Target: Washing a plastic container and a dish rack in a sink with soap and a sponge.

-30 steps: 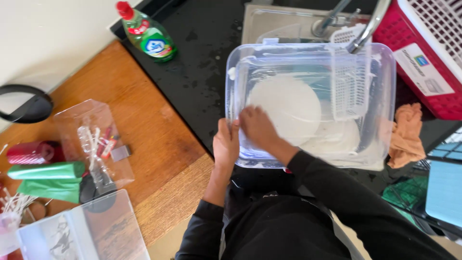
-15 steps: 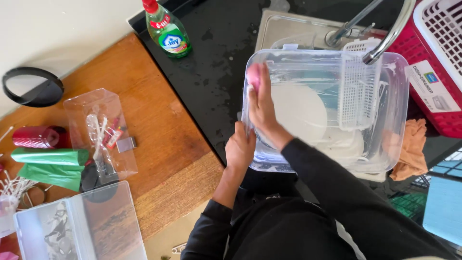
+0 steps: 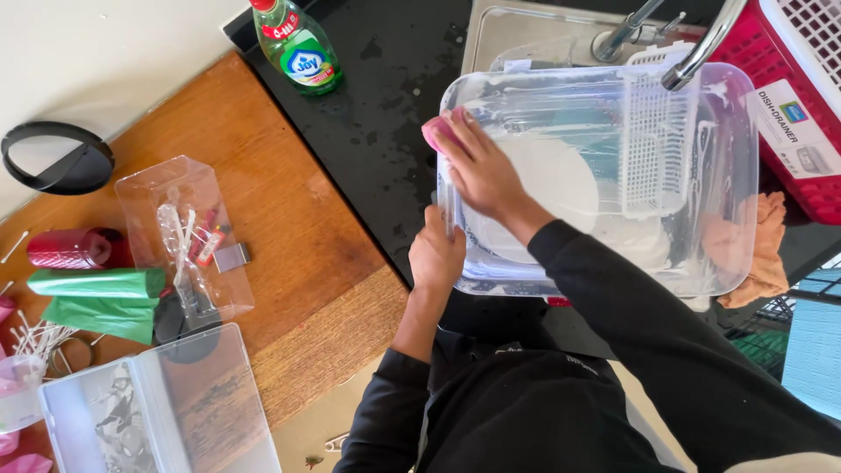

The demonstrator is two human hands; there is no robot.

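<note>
- Head view: a clear plastic tub (image 3: 727,175), rectangular with rounded corners and wet glossy walls, stands over the steel sink (image 3: 526,35) at the dark, water-spotted table (image 3: 385,114).
- The right hand (image 3: 482,171) reaches into the tub at its left wall, fingers curled on a small pink sponge (image 3: 434,133) pressed against that wall near the rim.
- The left hand (image 3: 436,256) grips the tub's near-left corner from outside, fingers wrapped over the edge.
- Inside the tub lie round white plates (image 3: 561,180) and a white slotted basket (image 3: 655,144) with a grid pattern, standing beside the plates on their right.
- A curved metal tap (image 3: 701,48) ends just above the tub's far rim.
- A green dish-soap bottle (image 3: 298,48) with a red cap stands on the dark table, well apart from the tub.
- A red and white plastic crate (image 3: 802,79) with a lattice wall sits right of the tub; a crumpled orange cloth (image 3: 766,250) lies at the tub's right side.
- On the wooden part of the table to the left: a clear box (image 3: 188,236) of small items, green rolls (image 3: 92,298), a red can (image 3: 74,248) lying flat, a black ring (image 3: 54,158), and a clear flat case (image 3: 158,407).
</note>
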